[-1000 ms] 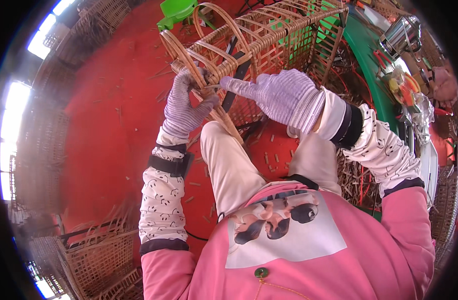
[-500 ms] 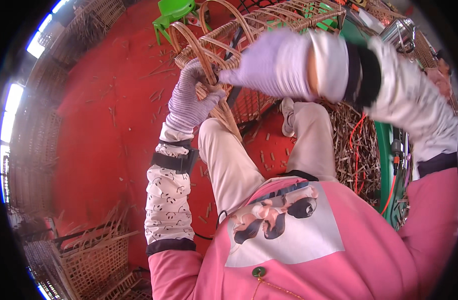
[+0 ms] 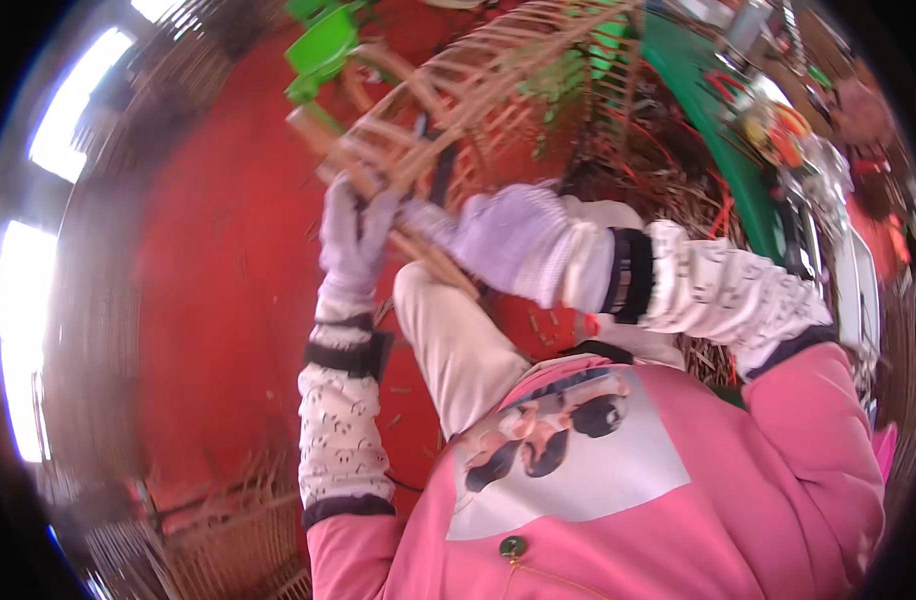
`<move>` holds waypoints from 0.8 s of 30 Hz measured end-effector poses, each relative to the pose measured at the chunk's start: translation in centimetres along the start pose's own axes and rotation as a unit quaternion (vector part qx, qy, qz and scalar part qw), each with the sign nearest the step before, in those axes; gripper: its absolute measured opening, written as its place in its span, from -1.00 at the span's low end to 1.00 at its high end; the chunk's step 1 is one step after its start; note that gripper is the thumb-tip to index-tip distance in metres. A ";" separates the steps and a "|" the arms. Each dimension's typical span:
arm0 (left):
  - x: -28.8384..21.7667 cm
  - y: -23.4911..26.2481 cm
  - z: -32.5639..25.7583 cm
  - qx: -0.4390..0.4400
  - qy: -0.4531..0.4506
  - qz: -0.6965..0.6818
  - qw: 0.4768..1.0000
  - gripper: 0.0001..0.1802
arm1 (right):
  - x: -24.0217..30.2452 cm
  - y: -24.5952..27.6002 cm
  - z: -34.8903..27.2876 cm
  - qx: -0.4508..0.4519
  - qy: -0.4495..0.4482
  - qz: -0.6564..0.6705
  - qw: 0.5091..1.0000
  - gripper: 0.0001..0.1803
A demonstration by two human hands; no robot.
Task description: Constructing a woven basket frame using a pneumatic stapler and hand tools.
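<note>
A half-woven cane basket frame [image 3: 478, 90] rests against my knee, its ribs fanning up and to the right. My left hand [image 3: 353, 235], in a pale purple glove, is closed on the lower corner of the frame. My right hand [image 3: 503, 240], gloved the same, grips a cane strip [image 3: 433, 262] at that corner, just right of the left hand. Both hands nearly touch. The picture is blurred by motion, so the fingers are not sharp.
The floor [image 3: 218, 260] is red with cane scraps. Woven cane pieces [image 3: 228, 530] lie at lower left. A green plastic stool [image 3: 323, 45] stands behind the frame. A green table [image 3: 718, 130] with clutter runs along the right. Loose cane [image 3: 678, 200] is piled beside my legs.
My right arm has dropped lower and moved right across the view. The view itself has swung, so the basket frame now sits higher and more to the right. Both hands stayed on the frame's corner.
</note>
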State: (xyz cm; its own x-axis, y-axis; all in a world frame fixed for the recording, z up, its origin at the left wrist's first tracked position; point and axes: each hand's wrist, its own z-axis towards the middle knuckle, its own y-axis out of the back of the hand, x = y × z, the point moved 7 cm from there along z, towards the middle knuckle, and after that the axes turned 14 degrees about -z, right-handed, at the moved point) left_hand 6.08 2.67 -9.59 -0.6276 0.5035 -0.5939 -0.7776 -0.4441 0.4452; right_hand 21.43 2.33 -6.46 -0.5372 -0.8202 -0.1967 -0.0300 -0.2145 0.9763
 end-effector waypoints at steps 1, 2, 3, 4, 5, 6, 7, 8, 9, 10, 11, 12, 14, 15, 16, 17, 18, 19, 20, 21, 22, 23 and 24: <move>-1.3 -0.7 0.0 -0.005 -0.125 0.135 0.983 -0.74 | -0.5 -0.9 0.2 -0.010 -0.010 0.013 1.000 -0.62; 1.0 -0.6 0.0 -0.062 0.086 -0.151 0.983 -0.71 | -0.7 -1.1 0.1 -0.045 0.010 0.071 0.996 -0.65; 1.9 -1.2 0.4 0.024 0.135 -0.107 0.985 -0.68 | -1.4 -0.5 -0.6 -0.080 -0.005 0.067 0.995 -0.55; 4.5 -2.2 -0.6 -0.017 0.197 -0.182 0.963 -0.66 | -2.2 -1.6 -1.1 -0.035 -0.009 0.069 0.997 -0.53; 3.1 -1.9 -0.9 -0.050 0.185 -0.176 0.966 -0.64 | -2.7 -1.6 -2.2 -0.030 -0.024 0.070 0.997 -0.52; 2.8 -0.6 -1.1 -0.084 0.135 -0.171 0.972 -0.64 | -3.2 -1.7 -3.3 -0.016 -0.040 0.042 0.998 -0.50; 2.9 0.5 -1.2 -0.077 0.119 -0.167 0.976 -0.62 | -5.3 -1.5 -5.2 -0.005 -0.092 0.064 0.994 -0.50; 2.2 1.3 -1.1 -0.102 0.129 -0.156 0.974 -0.60 | -7.3 -1.1 -7.1 0.003 -0.135 0.088 0.987 -0.49; 1.9 1.6 -0.9 -0.098 0.118 -0.137 0.979 -0.61 | -10.3 -1.3 -10.1 0.054 -0.201 0.129 0.970 -0.48; 0.9 1.2 -0.9 -0.113 0.095 -0.162 0.976 -0.64 | -13.2 -0.1 -14.2 0.086 -0.295 0.151 0.940 -0.51; 1.8 0.9 -0.8 -0.093 0.089 -0.181 0.975 -0.62 | -16.6 -1.6 -18.5 0.012 -0.367 0.119 0.923 -0.55; 2.4 0.5 -0.8 -0.074 0.082 -0.200 0.974 -0.60 | -20.9 -4.4 -25.0 -0.159 -0.428 0.037 0.889 -0.56; 2.5 -0.7 -0.5 -0.058 0.059 -0.214 0.973 -0.61 | -23.7 -2.2 -37.3 0.080 -0.626 -0.017 0.775 -0.59; 3.1 -0.7 -0.6 -0.056 0.054 -0.223 0.972 -0.61 | -24.7 -3.0 -43.6 0.113 -0.668 -0.079 0.732 -0.61; 2.4 0.6 -0.8 -0.067 0.062 -0.223 0.971 -0.60 | -25.2 -3.7 -47.2 0.150 -0.708 -0.060 0.687 -0.61; 2.1 0.8 -0.9 -0.077 0.069 -0.220 0.970 -0.60 | -25.2 -4.6 -51.6 0.155 -0.730 -0.082 0.661 -0.61; 1.8 0.8 -0.9 -0.086 0.076 -0.217 0.969 -0.60 | -25.3 -5.6 -54.9 0.159 -0.751 -0.103 0.633 -0.62; 1.9 0.8 -1.0 -0.070 0.079 -0.202 0.974 -0.60 | -25.3 -5.3 -55.6 0.163 -0.750 -0.105 0.632 -0.62; 1.9 0.8 -1.1 -0.072 0.086 -0.193 0.975 -0.59 | -25.1 -5.4 -56.4 0.223 -0.746 -0.132 0.614 -0.62; 1.8 0.7 -1.1 -0.061 0.072 -0.192 0.977 -0.59 | -25.2 -5.8 -57.0 0.282 -0.737 -0.158 0.594 -0.61; 1.6 0.7 -1.0 -0.050 0.058 -0.191 0.979 -0.59 | -26.2 -6.2 -57.0 0.284 -0.736 -0.156 0.595 -0.61; 1.7 0.8 -1.3 -0.049 0.059 -0.187 0.979 -0.59 | -27.8 -6.1 -55.5 0.171 -0.735 -0.146 0.640 -0.61; 2.4 0.6 -1.7 -0.063 0.075 -0.200 0.975 -0.59 | -28.7 -5.2 -54.3 0.057 -0.728 -0.139 0.669 -0.60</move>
State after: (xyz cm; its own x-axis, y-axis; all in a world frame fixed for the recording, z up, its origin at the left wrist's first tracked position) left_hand 4.19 2.36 -11.83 -0.2547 0.5459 -0.7982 -0.9422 -0.3260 0.0777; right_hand 82.79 -1.82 -10.85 -0.7466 0.6467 -0.1561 -0.3185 -0.1415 0.9373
